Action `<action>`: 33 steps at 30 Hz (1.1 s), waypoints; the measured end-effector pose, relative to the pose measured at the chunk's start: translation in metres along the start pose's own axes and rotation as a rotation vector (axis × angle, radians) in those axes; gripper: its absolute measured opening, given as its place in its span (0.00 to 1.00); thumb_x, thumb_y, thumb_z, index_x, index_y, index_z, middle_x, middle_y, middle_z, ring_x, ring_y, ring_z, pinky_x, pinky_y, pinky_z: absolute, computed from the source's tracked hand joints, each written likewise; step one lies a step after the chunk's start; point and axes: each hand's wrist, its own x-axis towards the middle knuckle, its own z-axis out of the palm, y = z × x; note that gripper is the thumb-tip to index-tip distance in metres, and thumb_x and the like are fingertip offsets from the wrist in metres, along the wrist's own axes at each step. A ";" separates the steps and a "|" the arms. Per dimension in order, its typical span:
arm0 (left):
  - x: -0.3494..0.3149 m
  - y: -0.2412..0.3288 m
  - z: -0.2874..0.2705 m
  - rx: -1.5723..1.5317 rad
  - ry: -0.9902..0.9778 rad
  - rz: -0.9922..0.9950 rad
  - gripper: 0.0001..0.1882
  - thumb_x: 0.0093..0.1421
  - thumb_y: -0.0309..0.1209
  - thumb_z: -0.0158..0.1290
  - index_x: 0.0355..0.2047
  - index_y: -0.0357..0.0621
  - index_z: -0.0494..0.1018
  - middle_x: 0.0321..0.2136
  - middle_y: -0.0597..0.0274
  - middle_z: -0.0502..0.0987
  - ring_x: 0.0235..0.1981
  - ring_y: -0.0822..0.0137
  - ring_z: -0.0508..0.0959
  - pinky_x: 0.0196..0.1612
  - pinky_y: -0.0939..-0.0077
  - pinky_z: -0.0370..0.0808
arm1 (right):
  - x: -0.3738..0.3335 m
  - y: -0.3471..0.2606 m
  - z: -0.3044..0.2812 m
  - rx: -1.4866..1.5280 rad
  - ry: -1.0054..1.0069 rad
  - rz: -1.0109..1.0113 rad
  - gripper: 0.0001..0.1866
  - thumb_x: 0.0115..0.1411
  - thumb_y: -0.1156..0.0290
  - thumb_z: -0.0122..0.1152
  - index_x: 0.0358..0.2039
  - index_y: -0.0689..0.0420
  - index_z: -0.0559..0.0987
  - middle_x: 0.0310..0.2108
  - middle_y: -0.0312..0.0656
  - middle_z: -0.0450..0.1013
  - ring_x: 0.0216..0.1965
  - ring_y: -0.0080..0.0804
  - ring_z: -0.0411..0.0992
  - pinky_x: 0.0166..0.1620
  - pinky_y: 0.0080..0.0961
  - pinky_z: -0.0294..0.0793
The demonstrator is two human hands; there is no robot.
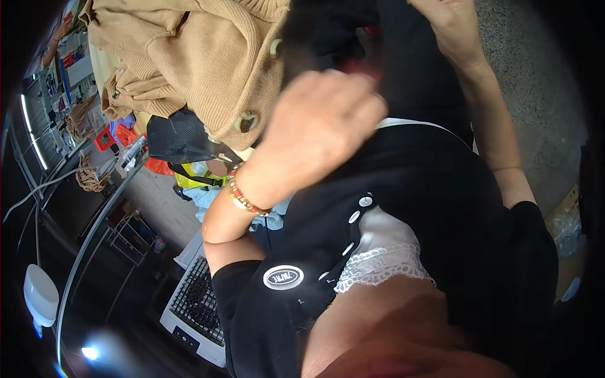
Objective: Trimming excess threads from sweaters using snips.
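Note:
My left hand [328,123], wearing a chain bracelet [241,195] at the wrist, is raised in front of my chest. Its fingers look curled in, but motion blurs them, and whatever they may hold is hidden. Black cloth [416,75] lies just beyond it, with a blurred dark red patch [359,63] close to the knuckles. At the top edge my right hand [452,25] is cut off by the frame, so its fingers barely show. Left of the black cloth lies a tan knitted cardigan [201,60] with large pale buttons [246,121], bunched up.
Beside the cardigan hangs a black mesh bag [179,135], above yellow and light blue cloth [211,198]. A white slatted appliance [195,302] stands at my left side. Speckled floor [523,82] shows on the right, with clear plastic wrapping [567,230] lower down.

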 end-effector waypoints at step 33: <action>-0.025 -0.065 -0.033 -0.704 0.381 -0.689 0.10 0.66 0.30 0.49 0.41 0.37 0.77 0.60 0.57 0.68 0.62 0.65 0.65 0.64 0.75 0.56 | -0.017 0.019 0.057 -1.011 -0.284 0.114 0.20 0.54 0.80 0.67 0.50 0.61 0.79 0.31 0.39 0.71 0.31 0.26 0.71 0.35 0.19 0.70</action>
